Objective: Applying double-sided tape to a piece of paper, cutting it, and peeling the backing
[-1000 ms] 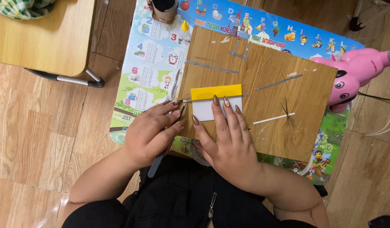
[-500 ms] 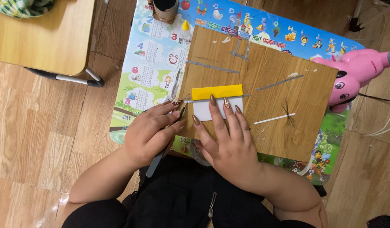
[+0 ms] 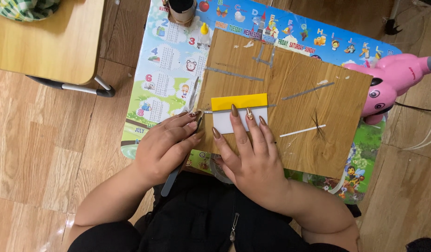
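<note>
Yellow-and-white paper (image 3: 239, 113) pinned flat on wooden board (image 3: 290, 98) by spread right hand (image 3: 252, 158). Craft knife (image 3: 180, 161) gripped in left hand (image 3: 166, 147), blade at paper's left edge; cut seemingly unfinished.

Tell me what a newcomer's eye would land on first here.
First the two hands in the middle: the right hand presses flat on a sheet of paper, yellow on top and white below, lying on a wooden board. The left hand holds a slim tool at the paper's left edge. Next, the pink toy at the right edge and the colourful picture mat under the board.
</note>
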